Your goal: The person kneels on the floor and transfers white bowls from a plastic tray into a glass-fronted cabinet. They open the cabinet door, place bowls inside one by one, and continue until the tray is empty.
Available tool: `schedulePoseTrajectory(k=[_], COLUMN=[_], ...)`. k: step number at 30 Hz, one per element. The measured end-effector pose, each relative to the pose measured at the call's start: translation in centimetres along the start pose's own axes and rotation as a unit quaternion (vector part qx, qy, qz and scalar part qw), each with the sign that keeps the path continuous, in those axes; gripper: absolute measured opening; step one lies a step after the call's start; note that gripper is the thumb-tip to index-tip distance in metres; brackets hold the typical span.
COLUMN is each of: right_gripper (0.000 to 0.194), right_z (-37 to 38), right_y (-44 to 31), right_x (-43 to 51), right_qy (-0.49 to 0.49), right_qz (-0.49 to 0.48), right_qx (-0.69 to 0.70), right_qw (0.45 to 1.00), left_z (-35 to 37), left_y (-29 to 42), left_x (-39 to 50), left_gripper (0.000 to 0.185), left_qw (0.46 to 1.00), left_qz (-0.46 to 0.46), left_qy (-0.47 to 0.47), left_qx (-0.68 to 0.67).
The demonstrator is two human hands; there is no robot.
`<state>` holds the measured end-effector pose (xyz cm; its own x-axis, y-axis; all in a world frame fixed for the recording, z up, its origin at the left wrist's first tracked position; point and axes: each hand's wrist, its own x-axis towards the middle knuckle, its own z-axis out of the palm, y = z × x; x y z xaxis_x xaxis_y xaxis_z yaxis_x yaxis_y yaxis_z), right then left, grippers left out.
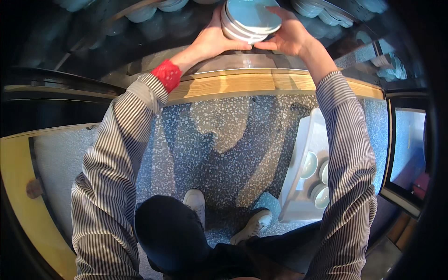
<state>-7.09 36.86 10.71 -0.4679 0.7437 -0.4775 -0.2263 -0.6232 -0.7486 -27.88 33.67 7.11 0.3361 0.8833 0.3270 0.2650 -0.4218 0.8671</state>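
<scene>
At the top middle, a stack of pale bowls (253,17) is held between my two hands, above the edge of a dark cabinet shelf. My left hand (213,40) grips the stack's left side, its thumb stretched along the lower rim. On the right side, my right hand (288,35) holds the stack, with the thumb below and the fingers by the upper rim. The thumb tips come close to each other at the near side of the stack. A red lace band (168,75) is around the left wrist.
More stacked bowls (141,13) stand on the shelf at upper left, others (308,7) at upper right. A wooden ledge (231,82) runs along the shelf front. Below right, a white tub (297,147) holds several bowls, partly hidden by the right sleeve. Speckled floor lies below.
</scene>
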Motion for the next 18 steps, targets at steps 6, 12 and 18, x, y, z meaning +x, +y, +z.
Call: schedulePoseTrajectory(k=[6,12,18], right_gripper=[0.094,0.056,0.041], right_z=[-1.1,-5.3,-1.9], right_y=[0.1,6.3,5.4], right_x=[5.2,7.5,4.9], right_qy=[0.014,0.296,0.270], right_qz=[-0.015,-0.292,-0.340], right_qx=[-0.069,-0.166,-0.307], right_qw=[0.997,0.894,0.847], left_z=[1.5,5.5,5.2], left_y=[-5.8,-8.8,-11.9], left_x=[3.1,8.1,13.7], left_gripper=[0.110,0.098,0.096], left_qw=[0.994,0.943,0.921], left_qz=[0.013,-0.116,-0.155], left_qy=[0.105,0.285,0.326], left_qx=[-0.027,0.124,0.146])
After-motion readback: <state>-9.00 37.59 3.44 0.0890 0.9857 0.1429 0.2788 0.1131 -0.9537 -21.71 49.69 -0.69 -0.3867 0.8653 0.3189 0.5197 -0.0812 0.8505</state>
